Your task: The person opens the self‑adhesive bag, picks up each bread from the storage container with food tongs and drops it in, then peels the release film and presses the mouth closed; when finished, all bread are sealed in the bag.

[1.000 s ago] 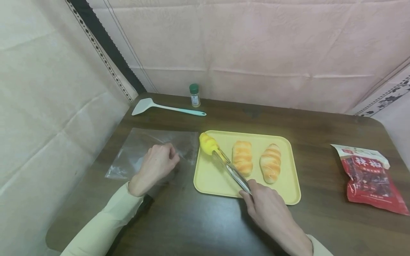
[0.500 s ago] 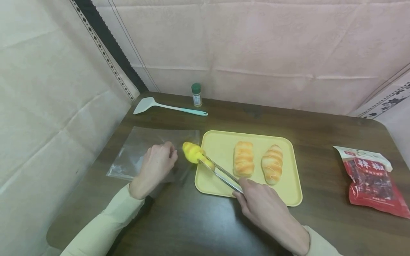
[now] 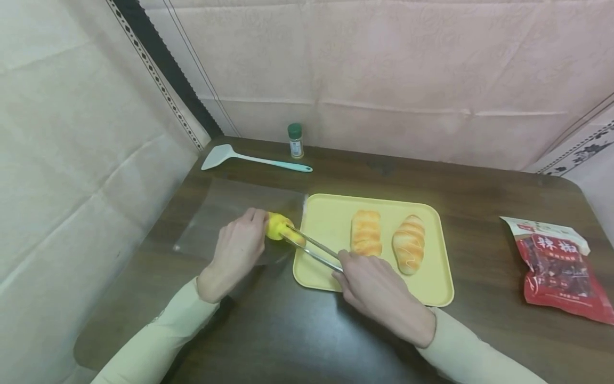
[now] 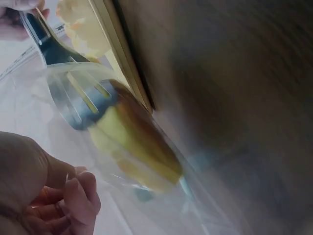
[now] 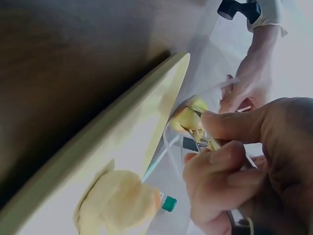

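Note:
My left hand (image 3: 238, 253) pinches the mouth of a clear plastic bag (image 3: 230, 200) left of the tray. My right hand (image 3: 381, 293) grips metal tongs (image 3: 314, 254), which clasp a yellow bread roll (image 3: 277, 226). In the left wrist view the roll (image 4: 142, 152) and the tong head lie within the bag's mouth, seen through the film. The right wrist view shows the roll (image 5: 186, 119) held off the table, beyond my right fingers (image 5: 230, 125). On the yellow tray (image 3: 328, 213) rest two golden bread rolls, one rectangular (image 3: 366, 234) and one oval (image 3: 409, 245).
A pale turquoise spatula (image 3: 261, 159) lies at the back left, with a green-capped jar (image 3: 296, 141) standing behind its handle. A red packet (image 3: 558, 269) lies at the far right. Fabric walls (image 3: 384, 69) border the table at the back and left.
My right hand has carried the roll in the tongs leftward, from over the tray's left edge to the bag's mouth. The bag has shifted and risen slightly with my left hand.

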### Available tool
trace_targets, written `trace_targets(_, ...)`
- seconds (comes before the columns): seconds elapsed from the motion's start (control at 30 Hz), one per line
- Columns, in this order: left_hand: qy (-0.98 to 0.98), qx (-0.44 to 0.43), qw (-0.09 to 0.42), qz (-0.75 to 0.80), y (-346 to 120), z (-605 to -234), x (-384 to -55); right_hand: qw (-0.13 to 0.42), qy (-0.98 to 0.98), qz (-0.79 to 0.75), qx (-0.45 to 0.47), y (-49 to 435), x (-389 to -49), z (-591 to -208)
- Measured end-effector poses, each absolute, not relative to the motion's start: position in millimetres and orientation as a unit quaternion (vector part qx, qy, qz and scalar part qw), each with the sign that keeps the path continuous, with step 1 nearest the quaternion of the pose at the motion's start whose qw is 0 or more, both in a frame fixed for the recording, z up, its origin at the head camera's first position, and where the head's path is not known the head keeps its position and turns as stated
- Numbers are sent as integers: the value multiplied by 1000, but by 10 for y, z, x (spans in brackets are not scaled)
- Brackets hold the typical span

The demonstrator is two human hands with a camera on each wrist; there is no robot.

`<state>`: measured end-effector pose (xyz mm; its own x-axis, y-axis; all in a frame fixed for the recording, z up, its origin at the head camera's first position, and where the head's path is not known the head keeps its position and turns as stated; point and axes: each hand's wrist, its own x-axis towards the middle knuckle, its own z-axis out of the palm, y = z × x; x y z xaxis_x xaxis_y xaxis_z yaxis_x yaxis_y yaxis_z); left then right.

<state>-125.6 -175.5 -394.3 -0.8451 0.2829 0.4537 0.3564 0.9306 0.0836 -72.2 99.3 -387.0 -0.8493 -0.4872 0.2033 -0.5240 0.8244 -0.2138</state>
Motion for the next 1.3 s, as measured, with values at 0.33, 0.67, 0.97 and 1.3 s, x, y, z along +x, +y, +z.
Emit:
trace_targets(0.33,-944,-201,246,-89,-1711,-3938,-1215,45,-938,204,276,794,-1003,-3991)
trace_targets(0.67,-944,-211,234,-93,-1695,-3936,-1182,-69,-927,286,231,482,-1244,-3881)
trace_targets(0.97,-951,-201,213,-96,-1705,-3934,-1170,-80,-915,326,223,391,-1377,-4018)
trace_targets(1.3,-947,-203,207,-138,-1702,-3944,-1187,28,-941,175,288,295,-1304,-3952)
